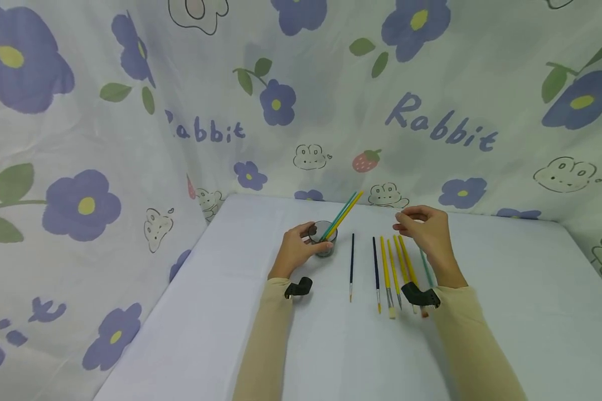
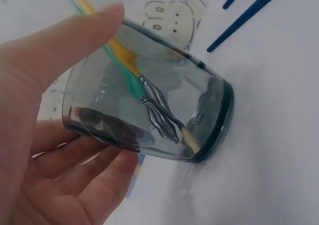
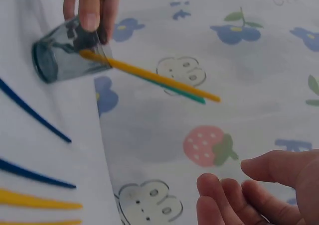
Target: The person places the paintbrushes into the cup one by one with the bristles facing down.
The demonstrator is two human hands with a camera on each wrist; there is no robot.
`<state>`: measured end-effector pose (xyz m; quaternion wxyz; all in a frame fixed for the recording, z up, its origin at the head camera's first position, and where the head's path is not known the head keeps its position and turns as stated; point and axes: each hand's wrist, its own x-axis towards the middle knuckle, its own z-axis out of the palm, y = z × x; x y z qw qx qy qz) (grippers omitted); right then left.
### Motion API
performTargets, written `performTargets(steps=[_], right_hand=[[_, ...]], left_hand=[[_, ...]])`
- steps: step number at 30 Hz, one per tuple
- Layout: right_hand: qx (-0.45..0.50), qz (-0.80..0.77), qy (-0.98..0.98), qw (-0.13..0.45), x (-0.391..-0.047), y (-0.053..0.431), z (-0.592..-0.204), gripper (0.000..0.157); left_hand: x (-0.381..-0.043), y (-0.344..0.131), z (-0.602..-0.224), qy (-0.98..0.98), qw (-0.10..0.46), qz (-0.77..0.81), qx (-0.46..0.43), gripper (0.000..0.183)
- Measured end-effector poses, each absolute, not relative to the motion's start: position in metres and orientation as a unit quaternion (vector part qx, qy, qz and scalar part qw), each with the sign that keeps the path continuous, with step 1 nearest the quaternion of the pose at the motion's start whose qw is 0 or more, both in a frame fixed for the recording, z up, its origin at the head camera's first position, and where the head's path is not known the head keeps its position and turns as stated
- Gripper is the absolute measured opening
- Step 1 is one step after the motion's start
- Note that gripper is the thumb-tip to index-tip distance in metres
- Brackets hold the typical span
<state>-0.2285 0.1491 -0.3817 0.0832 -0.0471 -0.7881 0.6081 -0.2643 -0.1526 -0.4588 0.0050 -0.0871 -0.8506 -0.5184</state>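
Observation:
My left hand [image 1: 296,249] grips a clear grey-tinted drinking glass [image 2: 199,100], thumb on one side and fingers round the other. Inside lean a yellow paintbrush [image 1: 349,209] and a teal paintbrush [image 3: 194,98]. Their bristle ends are down in the glass and their handles stick out past the rim. My right hand [image 1: 428,234] hovers over the far ends of a row of brushes, holding nothing. In the right wrist view its fingers [image 3: 234,200] are loosely bent, with a gap to the thumb.
On the white table [image 1: 205,312] a dark blue brush [image 1: 352,259] lies right of the glass. Farther right are another dark blue brush [image 1: 376,267], several yellow brushes [image 1: 385,267] and a teal brush [image 1: 425,264] partly behind the right wrist. A patterned cloth [image 1: 331,111] hangs behind.

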Motion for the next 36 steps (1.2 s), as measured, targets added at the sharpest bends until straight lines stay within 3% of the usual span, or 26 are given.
performTargets(steps=[16,36], right_hand=[[-0.086,0.521,-0.844,0.095,-0.205,0.196,-0.408,0.035],[-0.088,0.424,-0.901,0.04,-0.213,0.206,-0.423,0.045]], left_hand=[[-0.26,-0.153,-0.459,-0.85,0.0,-0.521,-0.074,0.09],[-0.259,-0.152,-0.459,-0.846,0.008,-0.527,-0.081,0.091]])
